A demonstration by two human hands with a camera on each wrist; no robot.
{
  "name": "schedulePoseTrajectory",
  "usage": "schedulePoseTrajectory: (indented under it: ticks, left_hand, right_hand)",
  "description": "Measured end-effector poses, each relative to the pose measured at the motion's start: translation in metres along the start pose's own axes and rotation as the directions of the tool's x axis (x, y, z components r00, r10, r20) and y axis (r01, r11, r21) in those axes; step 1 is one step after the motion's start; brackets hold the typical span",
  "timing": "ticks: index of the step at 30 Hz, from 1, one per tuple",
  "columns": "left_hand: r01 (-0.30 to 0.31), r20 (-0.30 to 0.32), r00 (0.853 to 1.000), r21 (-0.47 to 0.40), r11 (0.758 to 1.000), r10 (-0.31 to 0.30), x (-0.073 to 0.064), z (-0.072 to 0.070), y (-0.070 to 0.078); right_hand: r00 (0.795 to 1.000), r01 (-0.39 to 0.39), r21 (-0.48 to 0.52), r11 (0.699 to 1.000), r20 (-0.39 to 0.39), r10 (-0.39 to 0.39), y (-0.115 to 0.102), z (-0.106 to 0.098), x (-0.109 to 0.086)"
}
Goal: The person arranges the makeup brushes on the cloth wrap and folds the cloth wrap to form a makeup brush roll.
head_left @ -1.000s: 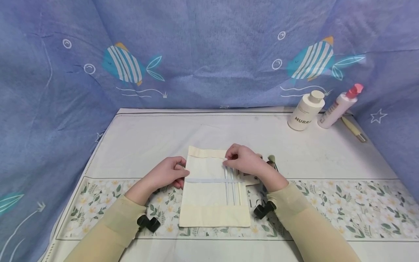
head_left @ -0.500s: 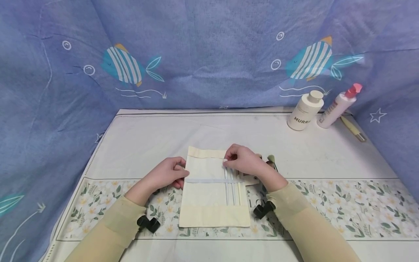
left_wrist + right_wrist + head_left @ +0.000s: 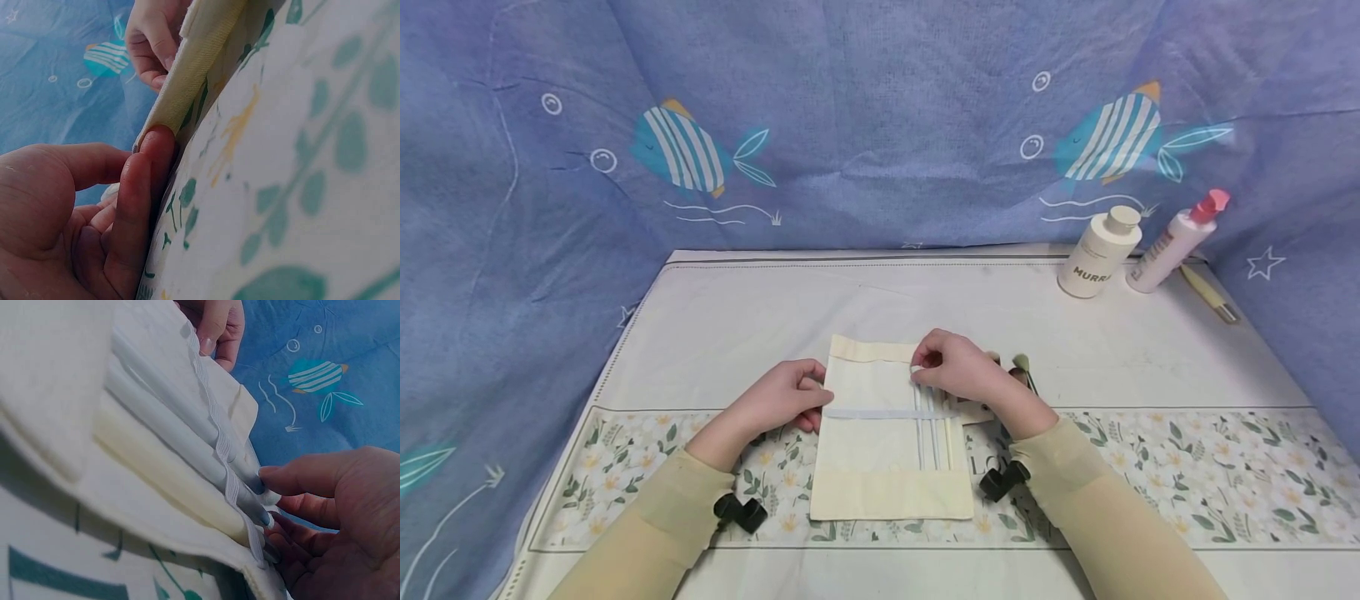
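A cream cloth brush roll (image 3: 872, 492) lies unfolded on the table, with a white elastic band (image 3: 872, 413) running across its middle. Three slim makeup brushes, two white and one pale yellow (image 3: 169, 478), lie side by side under the band, in the right half. My left hand (image 3: 786, 396) pinches the roll's left edge between thumb and fingers. At the far end of the brushes, my right hand (image 3: 958, 362) pinches the tip of the innermost white brush (image 3: 187, 411), its thumb on top. The other fingers curl beneath, close to the neighbouring brush ends.
Partly hidden by the right hand are a flat tan piece with dark patches (image 3: 976, 411) and a green-tipped brush (image 3: 1022, 363). A white bottle (image 3: 1093, 262), a pink-topped pump bottle (image 3: 1168, 254) and a yellow-handled brush (image 3: 1210, 296) occupy the back right corner. Blue curtain (image 3: 880, 125) hangs behind.
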State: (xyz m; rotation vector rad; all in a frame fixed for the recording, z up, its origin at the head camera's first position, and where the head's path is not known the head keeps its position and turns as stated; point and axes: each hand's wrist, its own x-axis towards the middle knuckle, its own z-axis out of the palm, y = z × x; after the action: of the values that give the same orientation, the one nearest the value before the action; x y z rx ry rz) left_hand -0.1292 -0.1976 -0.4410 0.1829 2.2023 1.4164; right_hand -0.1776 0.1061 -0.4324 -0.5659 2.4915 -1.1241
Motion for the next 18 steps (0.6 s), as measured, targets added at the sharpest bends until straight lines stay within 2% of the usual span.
schedulePoseTrajectory:
  ticks: [18]
  left_hand:
    - [0.002, 0.007, 1.0, -0.001, 1.0, -0.002, 0.0007, -0.0004, -0.0001]
  right_hand:
    - [0.999, -0.033, 0.014, 0.999, -0.021, 0.033, -0.0005, 0.0009, -0.001]
